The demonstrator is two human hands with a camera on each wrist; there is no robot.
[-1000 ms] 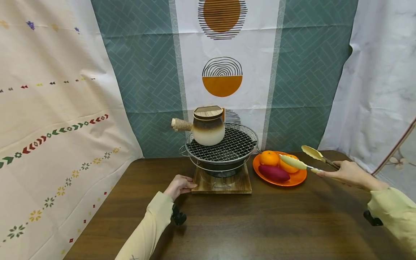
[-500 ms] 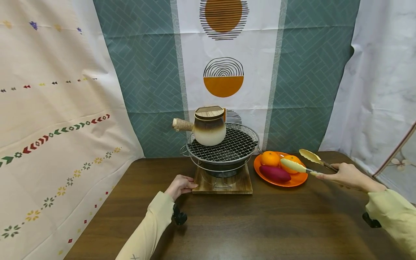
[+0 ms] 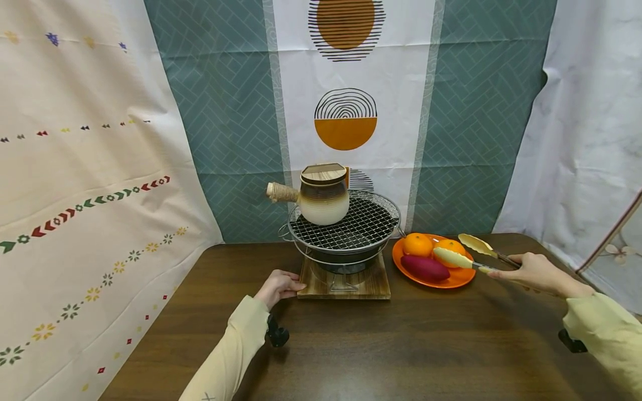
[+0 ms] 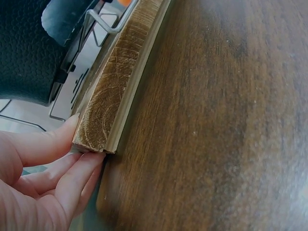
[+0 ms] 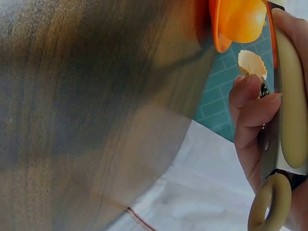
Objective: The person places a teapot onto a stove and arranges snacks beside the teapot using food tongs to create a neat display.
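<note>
My left hand [image 3: 278, 287] pinches the left edge of a square wooden board [image 3: 376, 287]; in the left wrist view the thumb lies at the top face of the board [image 4: 113, 91] and the fingers at its side and underside. My right hand [image 3: 544, 273] holds cream-tipped metal tongs [image 3: 453, 258], whose cream handle [image 5: 292, 101] fills the right of the right wrist view. The tips stand apart by the right-hand orange [image 3: 450, 246] on an orange plate [image 3: 431, 284]. One tip overlaps that fruit's front; contact cannot be told. A second orange [image 3: 417, 245] and a purple sweet potato [image 3: 425, 268] share the plate.
A round grill [image 3: 371, 228] with a wire mesh stands on the board. On its left half sits a lidded cream-and-brown pot [image 3: 325, 209], its rope-wrapped handle pointing left. Patterned cloths [image 3: 346, 156] hang behind and beside the brown table [image 3: 401, 345].
My right hand has shifted slightly left and the tong tips are lower and further left, around the right-hand orange. My left hand keeps its place at the board.
</note>
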